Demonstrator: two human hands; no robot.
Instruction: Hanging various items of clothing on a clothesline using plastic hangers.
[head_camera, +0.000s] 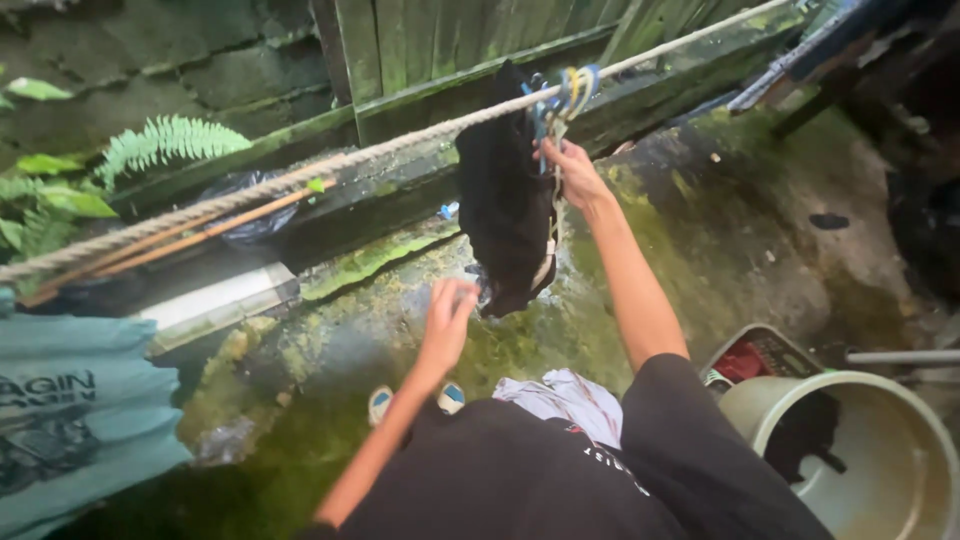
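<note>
A black garment (505, 215) hangs from a thick rope clothesline (300, 172) that runs across the view from lower left to upper right. My right hand (572, 170) is raised to the rope and grips the garment's top edge beside a blue clothes peg (541, 118) and yellow cord. My left hand (450, 312) hangs lower, fingers curled, just left of the garment's bottom hem; whether it touches the cloth I cannot tell. A white patterned cloth (565, 398) lies over my front.
A teal printed shirt (75, 410) hangs on the rope at the left. A pale bucket (880, 490) with dark laundry stands at lower right beside a red-filled container (755, 355). Mossy wet concrete (400, 340), a green wooden fence (480, 40), ferns (165, 140) and a stone wall surround me.
</note>
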